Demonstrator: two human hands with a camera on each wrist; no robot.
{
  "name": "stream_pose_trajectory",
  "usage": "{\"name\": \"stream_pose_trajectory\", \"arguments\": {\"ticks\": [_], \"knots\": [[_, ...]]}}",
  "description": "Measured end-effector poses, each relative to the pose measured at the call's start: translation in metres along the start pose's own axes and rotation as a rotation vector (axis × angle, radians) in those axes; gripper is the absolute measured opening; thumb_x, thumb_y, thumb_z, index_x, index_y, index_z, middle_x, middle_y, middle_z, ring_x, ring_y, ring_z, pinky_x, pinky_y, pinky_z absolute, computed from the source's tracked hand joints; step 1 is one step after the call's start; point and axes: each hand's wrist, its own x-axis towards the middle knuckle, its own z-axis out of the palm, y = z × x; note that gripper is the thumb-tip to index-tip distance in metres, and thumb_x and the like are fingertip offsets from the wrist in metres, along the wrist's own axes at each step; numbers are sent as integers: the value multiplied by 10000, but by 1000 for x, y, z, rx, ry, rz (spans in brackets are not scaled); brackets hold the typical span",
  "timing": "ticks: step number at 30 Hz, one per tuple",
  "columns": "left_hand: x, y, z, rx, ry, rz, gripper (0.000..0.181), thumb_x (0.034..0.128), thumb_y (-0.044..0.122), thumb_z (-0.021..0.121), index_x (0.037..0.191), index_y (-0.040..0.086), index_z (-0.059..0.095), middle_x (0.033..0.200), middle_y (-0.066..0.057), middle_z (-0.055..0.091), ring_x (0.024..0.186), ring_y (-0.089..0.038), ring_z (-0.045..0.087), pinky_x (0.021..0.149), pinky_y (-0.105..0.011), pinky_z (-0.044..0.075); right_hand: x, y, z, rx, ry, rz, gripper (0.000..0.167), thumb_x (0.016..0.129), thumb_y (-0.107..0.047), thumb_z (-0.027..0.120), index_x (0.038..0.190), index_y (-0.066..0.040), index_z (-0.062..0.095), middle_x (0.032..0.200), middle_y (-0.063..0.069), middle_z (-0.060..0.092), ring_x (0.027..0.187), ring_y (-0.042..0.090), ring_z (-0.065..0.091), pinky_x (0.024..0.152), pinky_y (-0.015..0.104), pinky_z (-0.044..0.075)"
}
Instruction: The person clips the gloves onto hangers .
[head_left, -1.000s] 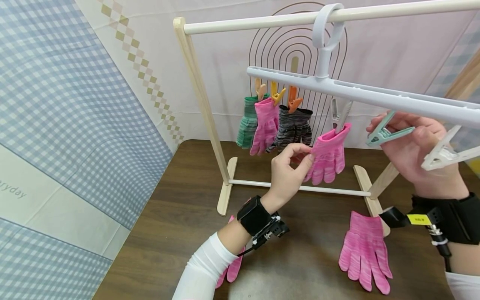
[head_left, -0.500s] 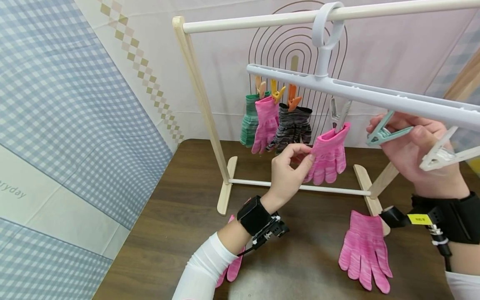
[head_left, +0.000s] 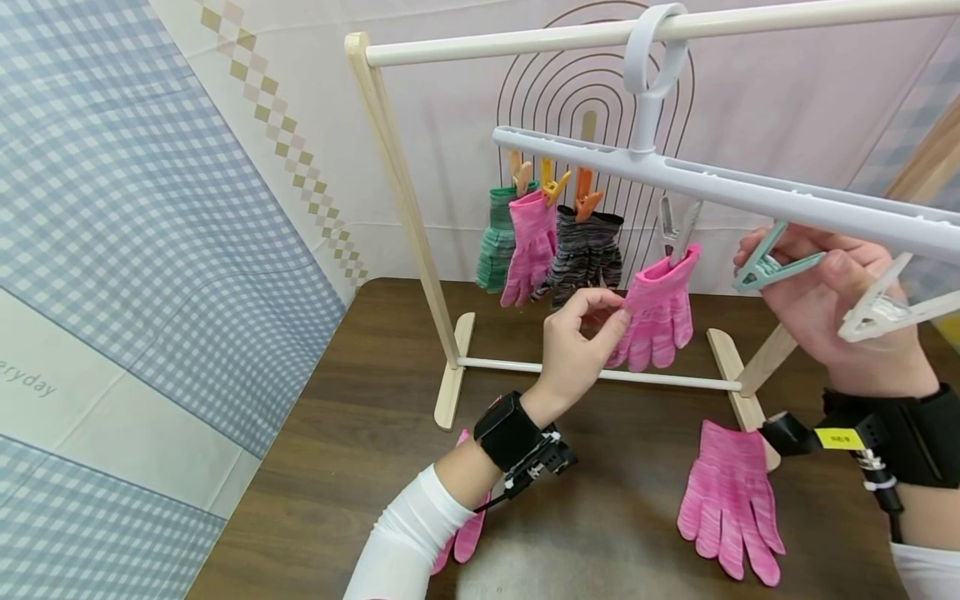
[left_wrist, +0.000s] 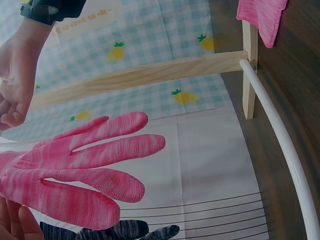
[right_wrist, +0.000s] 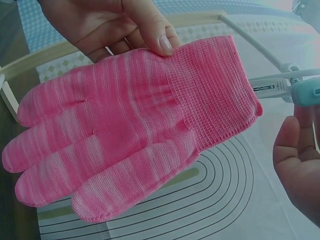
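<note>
My left hand (head_left: 573,346) pinches the side edge of a pink glove (head_left: 660,312) between thumb and fingertips. The glove hangs by its cuff from a white-grey clothespin (head_left: 678,225) on the hanger. In the right wrist view, the thumb of the left hand (right_wrist: 145,25) lies on the glove (right_wrist: 115,130) just below its ribbed cuff. My right hand (head_left: 847,300) is raised behind a mint clothespin (head_left: 776,267), its fingers loosely bent. No pinch on that clothespin is visible, though fingertips lie close to it. In the left wrist view the right hand (left_wrist: 17,80) appears relaxed.
The pale hanger (head_left: 720,179) hangs on a wooden rack's white rail (head_left: 510,46). Green (head_left: 497,242), pink (head_left: 532,242) and black-grey (head_left: 588,250) gloves hang at left. A white clothespin (head_left: 885,312) hangs at right. Pink gloves (head_left: 731,500) lie on the brown table (head_left: 360,392).
The hanging gloves at left sway slightly. Both hands stay almost still.
</note>
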Motion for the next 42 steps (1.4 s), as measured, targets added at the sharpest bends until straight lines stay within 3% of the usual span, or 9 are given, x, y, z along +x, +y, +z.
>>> {"name": "stream_pose_trajectory", "arguments": {"ticks": [8, 13, 19, 31, 42], "knots": [[-2, 1, -2, -23, -14, -25, 111, 810, -14, 557, 908, -66, 553, 856, -194, 601, 680, -244, 540, 614, -154, 447, 1, 1, 4, -3, 3, -5, 330, 839, 77, 437, 1155, 172, 440, 1096, 304, 533, 1057, 390, 459, 957, 394, 291], [-2, 0, -2, -55, 7, -37, 108, 845, 0, 510, 915, -64, 562, 853, -193, 613, 640, -163, 526, 580, -153, 423, 1, 0, 2, -14, 3, -4, 329, 842, 76, 439, 1157, 171, 440, 1099, 304, 530, 1068, 385, 453, 961, 392, 283], [-4, -18, -1, -97, 14, -38, 124, 885, 68, 486, 924, -14, 570, 928, -143, 650, 713, -100, 573, 601, -168, 437, 1, -1, 1, -25, 15, -2, 334, 838, 81, 455, 1162, 164, 446, 1095, 298, 542, 1091, 378, 448, 958, 385, 282], [-4, -20, -13, -40, 20, 10, 122, 887, 83, 487, 916, -1, 571, 928, -126, 651, 713, -122, 556, 622, -200, 455, 3, -1, 10, 1, 34, -10, 333, 840, 96, 447, 1165, 170, 446, 1087, 299, 550, 1117, 360, 445, 949, 366, 299], [-8, -20, -36, 50, -30, -5, 134, 884, 114, 506, 919, 21, 596, 930, -100, 649, 687, -113, 551, 614, -200, 447, -1, -1, 10, -19, 32, -11, 355, 841, 98, 452, 1190, 160, 427, 1101, 286, 552, 1128, 354, 441, 961, 370, 293]]}}
